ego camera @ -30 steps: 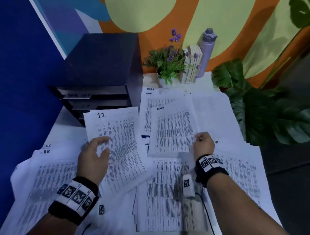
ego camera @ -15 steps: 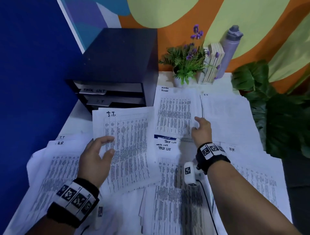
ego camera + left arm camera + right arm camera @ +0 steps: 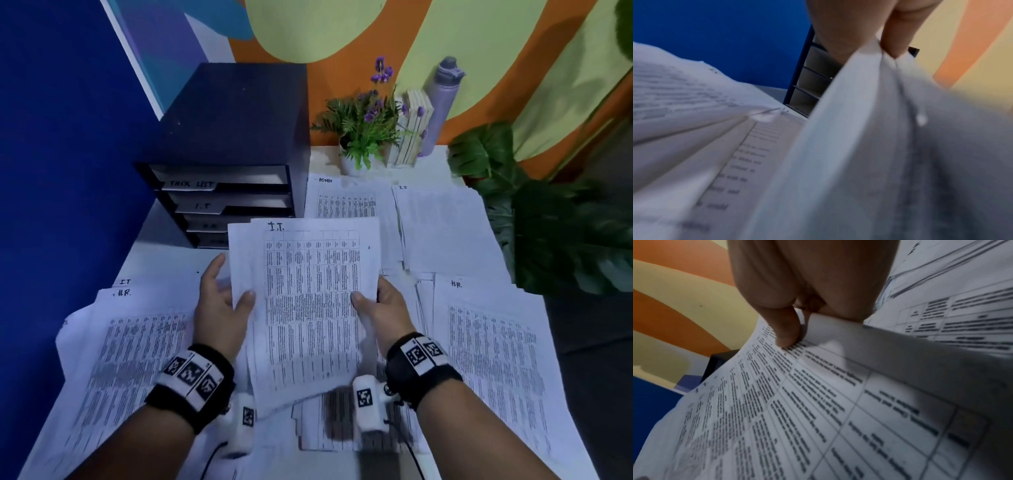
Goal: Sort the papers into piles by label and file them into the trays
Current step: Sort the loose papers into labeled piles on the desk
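Note:
A small stack of printed sheets headed "I.T." (image 3: 308, 301) is held up over the desk between both hands. My left hand (image 3: 226, 301) grips its left edge, thumb on top. My right hand (image 3: 380, 305) pinches the right edge, thumb (image 3: 787, 331) pressed on the table print. In the left wrist view the sheets (image 3: 869, 146) fill the frame, blurred. The dark tray unit (image 3: 236, 164) stands at the back left, its slots tagged "TASK LIST" (image 3: 191, 184) and "I.T" (image 3: 203, 206). Piles lie around: "ADMIN" (image 3: 346, 202), "I.T" (image 3: 442, 233), "H.R." at the right (image 3: 493, 342) and left (image 3: 130, 342).
A potted plant with purple flowers (image 3: 363, 130), a pale wooden block (image 3: 411, 126) and a lilac bottle (image 3: 442, 102) line the back wall. A big leafy plant (image 3: 555, 219) crowds the desk's right edge. A blue wall (image 3: 61, 171) bounds the left.
My right hand left the "ADMIN" sheet on its pile and came back to take the "I.T." sheets' right edge. Both hands now hold the stack, lifted and centred.

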Tool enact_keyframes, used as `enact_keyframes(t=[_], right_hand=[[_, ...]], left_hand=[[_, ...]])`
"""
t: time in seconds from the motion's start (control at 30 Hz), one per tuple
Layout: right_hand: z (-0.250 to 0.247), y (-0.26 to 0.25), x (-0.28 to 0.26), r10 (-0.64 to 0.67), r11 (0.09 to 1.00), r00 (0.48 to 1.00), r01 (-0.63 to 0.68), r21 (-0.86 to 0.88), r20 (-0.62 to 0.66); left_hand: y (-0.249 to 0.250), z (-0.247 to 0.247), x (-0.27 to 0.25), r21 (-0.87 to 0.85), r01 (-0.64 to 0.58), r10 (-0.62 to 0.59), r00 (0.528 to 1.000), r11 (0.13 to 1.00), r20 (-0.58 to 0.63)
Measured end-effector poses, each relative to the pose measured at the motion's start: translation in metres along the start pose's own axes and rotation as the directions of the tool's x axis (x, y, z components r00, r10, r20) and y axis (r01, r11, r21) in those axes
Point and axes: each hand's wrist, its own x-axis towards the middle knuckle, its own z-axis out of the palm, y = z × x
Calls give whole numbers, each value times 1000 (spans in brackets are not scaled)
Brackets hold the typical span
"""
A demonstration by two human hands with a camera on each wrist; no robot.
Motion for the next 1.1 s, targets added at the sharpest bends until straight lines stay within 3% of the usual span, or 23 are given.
enact_keyframes(t=[0.17, 0.43, 0.8, 0.97, 1.1], right_hand=[[-12, -1, -19, 39, 999, 997, -41, -34, -70], [-30, 16, -32, 99, 995, 983, -93, 48, -152], [-40, 15, -42, 80, 979, 996, -85, 183, 35], [-36, 14, -46, -34, 984, 998, 25, 177, 47], [-29, 6, -48, -140, 983, 986, 149, 106, -88]], left_hand=[[-10, 3, -2, -22, 51, -52, 998, 998, -28], [-21, 4, -5, -89, 75, -80, 995, 993, -56], [-14, 3, -12, -92, -7, 10, 1000, 996, 30], [-3, 6, -25, -121, -56, 69, 993, 991, 100], [11, 20, -38, -145, -94, 120, 975, 985, 185]])
